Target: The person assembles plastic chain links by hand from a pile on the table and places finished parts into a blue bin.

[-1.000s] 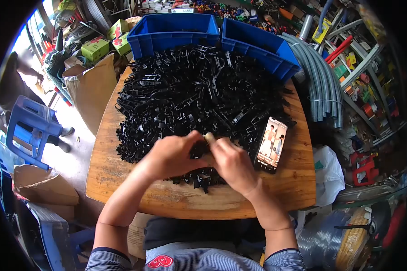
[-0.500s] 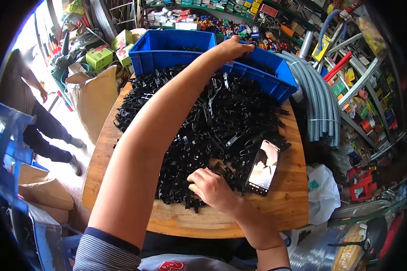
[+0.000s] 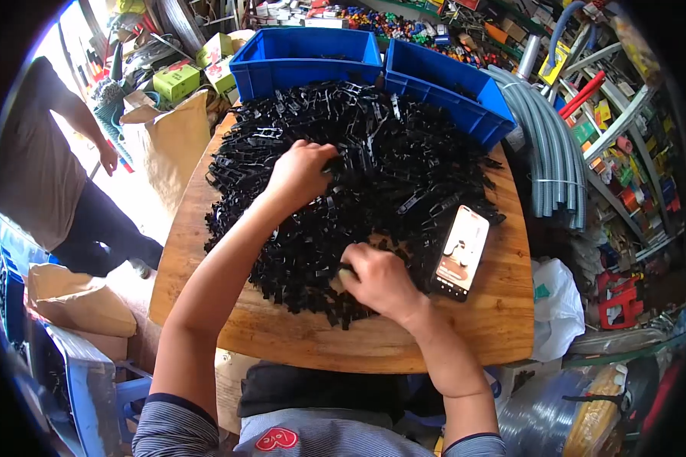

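A wide heap of black plastic parts [image 3: 404,164] covers much of the wooden table [image 3: 282,339]. My left hand [image 3: 305,174] is over the upper middle of the heap, its fingers curled down onto black pieces; what they hold, if anything, cannot be made out. Lower and to the right, my right hand [image 3: 375,278] is closed at the heap's near part, with thumb and fingers pressed together around something too small to name. A lit phone [image 3: 462,251] lies to the right of my right hand, on the table beside the heap.
Two blue bins [image 3: 305,68] [image 3: 450,87] stand behind the heap. Another person [image 3: 46,160] is at the left, near an open brown sack [image 3: 171,148]. Grey coiled tubing [image 3: 549,152] is beyond the table's right edge, with a white plastic bag [image 3: 558,305] below it.
My left hand has come back from the right-hand blue bin to the heap. My right hand has stayed low over the heap, closed. The other person has moved closer at the left.
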Motion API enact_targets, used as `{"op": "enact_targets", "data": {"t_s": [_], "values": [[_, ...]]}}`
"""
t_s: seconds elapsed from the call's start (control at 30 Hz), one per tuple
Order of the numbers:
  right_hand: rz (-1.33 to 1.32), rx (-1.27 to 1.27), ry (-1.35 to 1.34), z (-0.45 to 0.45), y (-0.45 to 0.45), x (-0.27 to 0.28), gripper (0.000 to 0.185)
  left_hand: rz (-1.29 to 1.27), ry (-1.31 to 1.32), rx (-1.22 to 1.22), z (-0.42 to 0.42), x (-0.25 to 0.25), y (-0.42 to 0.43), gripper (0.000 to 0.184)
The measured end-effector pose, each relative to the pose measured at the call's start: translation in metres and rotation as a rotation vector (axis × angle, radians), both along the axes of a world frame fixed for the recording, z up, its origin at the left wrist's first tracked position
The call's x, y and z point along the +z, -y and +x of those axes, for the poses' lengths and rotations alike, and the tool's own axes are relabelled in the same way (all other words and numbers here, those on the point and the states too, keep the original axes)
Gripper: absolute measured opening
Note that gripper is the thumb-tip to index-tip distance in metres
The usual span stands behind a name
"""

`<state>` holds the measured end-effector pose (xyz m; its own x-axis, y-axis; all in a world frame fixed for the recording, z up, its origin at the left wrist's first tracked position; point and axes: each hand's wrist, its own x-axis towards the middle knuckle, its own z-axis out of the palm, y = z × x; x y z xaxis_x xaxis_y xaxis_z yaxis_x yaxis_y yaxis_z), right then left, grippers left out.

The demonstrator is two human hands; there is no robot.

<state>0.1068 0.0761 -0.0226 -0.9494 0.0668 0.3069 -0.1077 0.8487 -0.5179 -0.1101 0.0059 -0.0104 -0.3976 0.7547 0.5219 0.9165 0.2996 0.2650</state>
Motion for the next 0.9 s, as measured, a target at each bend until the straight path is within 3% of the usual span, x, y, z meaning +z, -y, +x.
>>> {"op": "enact_targets", "data": {"t_s": [0.13, 0.23, 0.27, 0.33, 0.4, 0.57, 0.7, 0.8, 0.9], "values": [[-0.263, -0.055, -0.125, 0.001, -0.016, 0.012, 0.014, 0.156, 0.674, -0.036, 0.018, 0.019, 0.031, 0.026], [-0.558, -0.117, 0.006, 0.004, -0.014, 0.022, 0.016, 0.247, 0.969, -0.158, 0.039, 0.025, 0.05, 0.028], [-0.632, -0.103, -0.027, 0.002, -0.013, 0.019, 0.016, 0.306, 1.213, -0.251, 0.041, 0.019, 0.052, 0.029], [-0.773, -0.077, -0.095, -0.002, -0.012, 0.011, 0.016, 0.337, 1.413, -0.368, 0.052, 0.013, 0.052, 0.029], [-0.815, -0.074, -0.1, -0.003, -0.012, 0.01, 0.018, 0.376, 1.464, -0.424, 0.06, 0.007, 0.049, 0.029], [-0.795, -0.081, -0.139, -0.004, -0.008, 0.021, 0.018, 0.187, 1.391, -0.369, 0.052, -0.002, 0.057, 0.032], [-1.074, -0.065, -0.065, -0.006, -0.012, 0.013, 0.017, 0.399, 1.572, -0.423, 0.058, 0.003, 0.061, 0.041], [-1.195, -0.086, -0.091, -0.006, -0.012, 0.01, 0.018, 0.427, 1.608, -0.482, 0.064, 0.01, 0.062, 0.035], [-1.259, -0.061, -0.106, -0.005, -0.014, 0.008, 0.02, 0.226, 1.468, -0.444, 0.062, 0.012, 0.064, 0.039]]}}
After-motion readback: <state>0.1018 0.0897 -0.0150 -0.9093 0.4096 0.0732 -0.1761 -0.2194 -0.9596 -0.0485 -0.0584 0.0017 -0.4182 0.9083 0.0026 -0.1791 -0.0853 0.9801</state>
